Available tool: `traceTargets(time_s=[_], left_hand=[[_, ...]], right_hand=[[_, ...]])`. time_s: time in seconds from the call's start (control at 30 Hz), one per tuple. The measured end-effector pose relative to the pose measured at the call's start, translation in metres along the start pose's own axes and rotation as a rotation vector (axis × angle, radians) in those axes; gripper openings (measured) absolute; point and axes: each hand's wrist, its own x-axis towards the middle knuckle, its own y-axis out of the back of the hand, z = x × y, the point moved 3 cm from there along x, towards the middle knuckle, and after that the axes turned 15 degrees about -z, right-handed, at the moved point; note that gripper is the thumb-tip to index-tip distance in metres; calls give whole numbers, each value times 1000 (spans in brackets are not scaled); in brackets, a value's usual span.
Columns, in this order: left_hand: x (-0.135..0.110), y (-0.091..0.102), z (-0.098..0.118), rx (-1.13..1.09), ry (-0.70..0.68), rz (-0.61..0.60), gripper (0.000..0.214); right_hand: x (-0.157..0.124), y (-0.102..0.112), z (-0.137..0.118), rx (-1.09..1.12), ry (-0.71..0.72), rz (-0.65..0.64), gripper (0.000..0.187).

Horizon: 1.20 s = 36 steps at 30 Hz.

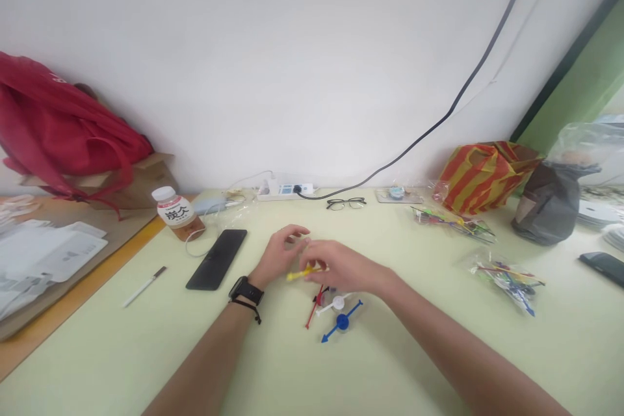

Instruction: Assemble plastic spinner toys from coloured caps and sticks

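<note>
My right hand [341,265] is closed on a yellow arrow spinner [298,274], whose tip points left from under the fingers. Beside it, fingertips close to the right hand, my left hand [279,255] is curved with thumb and fingers apart, and I see nothing in it. A black watch [246,290] and a dark cord are on the left wrist. Just below the hands lie a red arrow spinner [312,313], a white arrow spinner [338,303] and a blue arrow spinner [342,322]. The right hand partly covers the red one's upper end.
Left of the hands are a black phone [217,260], a drink bottle [176,213] and a thin white stick [145,287]. Glasses [346,203] and a power strip [285,192] lie by the wall. Bagged spinners [507,283] and a striped bag [482,179] are at right.
</note>
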Motion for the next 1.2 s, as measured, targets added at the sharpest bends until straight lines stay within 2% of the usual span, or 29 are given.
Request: traceTargets(time_s=[0.1,0.17,0.27,0.4,0.53,0.63,0.77,0.83,1.0,1.1,1.2], left_hand=[[1,1,11,-40,-30,105,31],[0,-2,23,-49,-73,128,32],[-1,-12,36,-81,-119,83,32],[-2,-24,44,-79,-155,-1,27],[-2,-29,44,-57,-154,-42,23],[-2,-32,42,-36,-130,-70,23],[-3,-33,36,72,-106,-74,20],[-4,-32,31,172,-105,-78,17],[-3,-28,16,309,-106,-103,17],[-2,-25,9,284,-117,-99,15],[-1,-22,5,240,-118,-44,16]], right_hand=[[-2,20,23,265,-62,191,15],[-1,24,38,454,-84,275,24],[1,21,51,621,-85,297,25],[3,14,54,654,-91,242,14],[1,13,56,498,-139,216,11],[-3,17,66,311,-286,277,5],[-13,24,85,42,-552,265,20],[-18,29,91,-98,-620,263,26],[-25,33,93,-160,-567,173,18],[-22,27,89,-163,-500,132,18],[-15,17,81,-155,-450,127,15]])
